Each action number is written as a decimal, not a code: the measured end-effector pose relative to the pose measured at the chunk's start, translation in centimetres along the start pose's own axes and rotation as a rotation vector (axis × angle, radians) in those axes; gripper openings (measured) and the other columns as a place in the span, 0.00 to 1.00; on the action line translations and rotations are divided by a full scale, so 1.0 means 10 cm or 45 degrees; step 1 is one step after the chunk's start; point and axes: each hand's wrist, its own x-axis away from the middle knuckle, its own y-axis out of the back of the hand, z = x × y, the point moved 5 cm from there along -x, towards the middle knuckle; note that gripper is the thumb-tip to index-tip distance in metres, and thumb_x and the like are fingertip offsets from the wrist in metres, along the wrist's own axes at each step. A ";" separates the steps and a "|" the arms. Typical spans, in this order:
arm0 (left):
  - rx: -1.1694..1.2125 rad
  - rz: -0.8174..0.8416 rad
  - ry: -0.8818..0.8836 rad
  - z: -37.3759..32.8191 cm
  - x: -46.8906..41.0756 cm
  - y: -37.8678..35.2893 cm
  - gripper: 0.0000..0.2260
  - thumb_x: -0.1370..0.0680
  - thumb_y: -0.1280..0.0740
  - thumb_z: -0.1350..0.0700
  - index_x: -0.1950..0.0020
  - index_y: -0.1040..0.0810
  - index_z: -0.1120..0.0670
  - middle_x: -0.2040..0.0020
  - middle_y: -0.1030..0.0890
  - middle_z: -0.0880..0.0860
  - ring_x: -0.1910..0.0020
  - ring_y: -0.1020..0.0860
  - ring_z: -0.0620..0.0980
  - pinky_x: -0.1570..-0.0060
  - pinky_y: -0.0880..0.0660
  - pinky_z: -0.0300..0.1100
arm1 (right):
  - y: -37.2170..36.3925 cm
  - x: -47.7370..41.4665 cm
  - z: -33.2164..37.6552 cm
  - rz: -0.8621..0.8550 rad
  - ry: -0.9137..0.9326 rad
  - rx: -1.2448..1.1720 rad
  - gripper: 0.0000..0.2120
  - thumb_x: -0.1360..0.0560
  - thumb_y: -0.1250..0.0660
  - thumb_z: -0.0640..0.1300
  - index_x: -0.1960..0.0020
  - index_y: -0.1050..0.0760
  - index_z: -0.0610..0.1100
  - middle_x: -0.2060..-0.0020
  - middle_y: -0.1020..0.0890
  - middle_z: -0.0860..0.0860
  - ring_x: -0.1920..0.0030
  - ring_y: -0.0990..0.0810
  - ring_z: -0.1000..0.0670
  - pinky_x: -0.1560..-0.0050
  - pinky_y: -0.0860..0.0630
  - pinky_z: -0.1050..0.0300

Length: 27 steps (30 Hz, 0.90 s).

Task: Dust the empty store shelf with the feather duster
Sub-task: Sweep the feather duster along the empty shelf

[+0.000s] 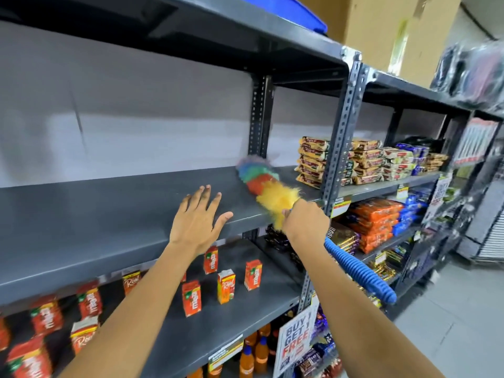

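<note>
The empty grey metal shelf (81,214) runs across the middle of the head view. On its right end lies the feather duster (261,184), its fluffy head banded yellow, red, green and blue. My right hand (305,221) is shut on the duster just behind the yellow fluff, and the ribbed blue handle (360,271) sticks out down to the right behind my wrist. My left hand (197,216) rests flat and open on the shelf's front part, fingers spread, a little left of the duster.
A perforated upright post (341,137) bounds the shelf on the right; stacked snack packets (313,162) sit just beyond the duster. Juice cartons (226,286) stand on the shelf below. Cardboard box (381,31) on top. A promotional sign (296,342) hangs low.
</note>
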 end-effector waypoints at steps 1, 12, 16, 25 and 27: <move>0.020 -0.008 0.019 0.02 0.00 0.01 0.29 0.23 0.60 0.39 0.25 0.50 0.53 0.22 0.48 0.56 0.23 0.52 0.52 0.26 0.52 0.50 | -0.03 -0.01 0.08 0.038 0.049 -0.045 0.16 0.21 0.39 0.53 0.48 0.23 0.40 0.51 0.18 0.42 0.51 0.19 0.41 0.62 0.32 0.55; 0.063 -0.183 0.314 1.07 0.35 0.49 0.27 0.21 0.55 0.41 0.25 0.46 0.52 0.23 0.46 0.56 0.24 0.50 0.53 0.26 0.53 0.50 | -0.34 0.34 1.50 0.496 0.746 -0.540 0.20 0.28 0.35 0.64 0.42 0.20 0.54 0.44 0.18 0.51 0.44 0.21 0.45 0.51 0.27 0.54; -0.013 -0.212 0.424 1.46 0.62 0.65 0.32 0.24 0.61 0.37 0.26 0.45 0.53 0.24 0.43 0.57 0.24 0.47 0.54 0.26 0.48 0.54 | -0.33 0.56 1.80 0.550 0.936 -0.655 0.22 0.29 0.34 0.65 0.42 0.20 0.53 0.50 0.16 0.51 0.51 0.19 0.49 0.57 0.28 0.57; 0.184 -0.343 0.530 1.59 0.60 1.00 0.25 0.20 0.55 0.42 0.27 0.40 0.53 0.24 0.42 0.56 0.24 0.47 0.54 0.29 0.46 0.56 | -0.27 1.00 1.67 1.121 1.024 -1.154 0.17 0.32 0.25 0.53 0.48 0.17 0.44 0.76 0.19 0.53 0.83 0.29 0.58 0.79 0.32 0.66; 0.212 -0.339 0.481 1.47 0.54 1.04 0.24 0.20 0.54 0.43 0.28 0.39 0.53 0.24 0.41 0.57 0.24 0.47 0.54 0.30 0.45 0.58 | -0.32 1.14 1.56 1.290 1.009 -1.166 0.12 0.33 0.24 0.51 0.52 0.15 0.48 0.75 0.20 0.50 0.82 0.30 0.57 0.80 0.34 0.67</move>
